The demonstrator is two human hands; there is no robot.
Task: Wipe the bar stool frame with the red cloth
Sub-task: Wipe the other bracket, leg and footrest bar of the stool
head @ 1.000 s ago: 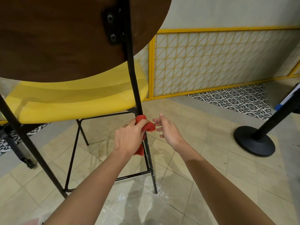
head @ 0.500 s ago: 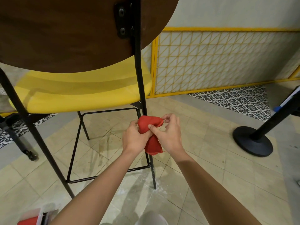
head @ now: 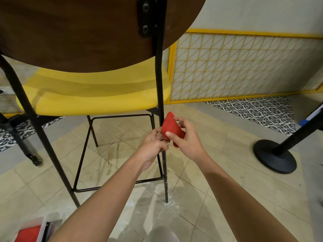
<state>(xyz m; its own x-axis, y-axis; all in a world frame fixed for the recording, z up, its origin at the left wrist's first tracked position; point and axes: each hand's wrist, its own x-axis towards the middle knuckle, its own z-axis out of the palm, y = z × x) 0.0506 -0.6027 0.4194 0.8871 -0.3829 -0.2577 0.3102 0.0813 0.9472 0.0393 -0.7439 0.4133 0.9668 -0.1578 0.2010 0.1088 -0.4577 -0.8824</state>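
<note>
The bar stool has a black metal frame (head: 160,81), a yellow seat (head: 97,95) and a dark wooden backrest (head: 78,32). The red cloth (head: 170,127) is bunched just right of the rear right leg, below the seat. My right hand (head: 186,139) grips the cloth with thumb and fingers. My left hand (head: 152,145) sits at the leg, its fingertips on the cloth's lower left edge. The cloth is beside the leg; whether it touches the leg I cannot tell.
A black stanchion base (head: 274,157) stands on the tiled floor at the right. A yellow lattice panel (head: 244,67) lines the wall behind. A box with something red (head: 29,233) lies at the bottom left. White dust marks the floor (head: 157,205) around the leg's foot.
The cloth went from my left hand on the leg into both hands, and now mostly into my right hand. The view has moved closer to the stool.
</note>
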